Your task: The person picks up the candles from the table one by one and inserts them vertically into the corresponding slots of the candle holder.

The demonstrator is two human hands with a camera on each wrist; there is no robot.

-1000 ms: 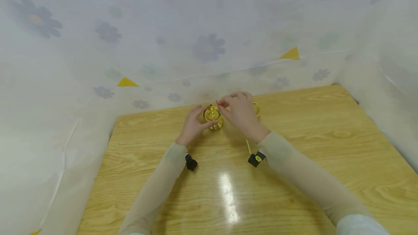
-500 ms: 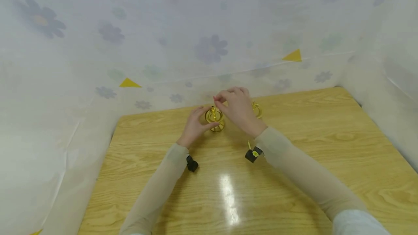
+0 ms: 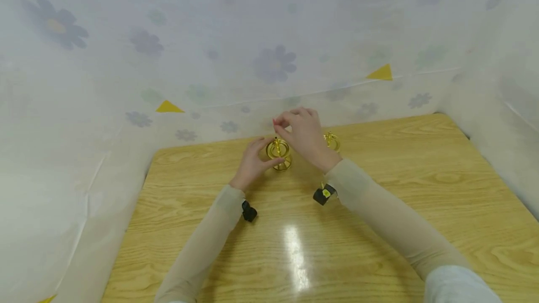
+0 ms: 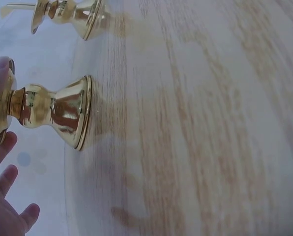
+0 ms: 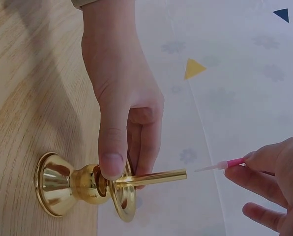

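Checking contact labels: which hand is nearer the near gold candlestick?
Left. The left hand grips the gold candlestick at its neck, thumb on the stem. The right hand is apart, off the tube's tip, pinching a thin pink stick.

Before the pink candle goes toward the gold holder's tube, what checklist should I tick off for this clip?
1. Left hand steadies the near candle holder, thumb and fingers at its drip plate: ok.
2. Holder base flat on the table: ok.
3. Holder tube bare, nothing in it: ok.
4. Right hand pinches the pink candle: ok.
5. Candle tip lined up with the tube mouth: cannot tell; a gap remains.
6. Second candle holder stands apart behind the right hand: ok.
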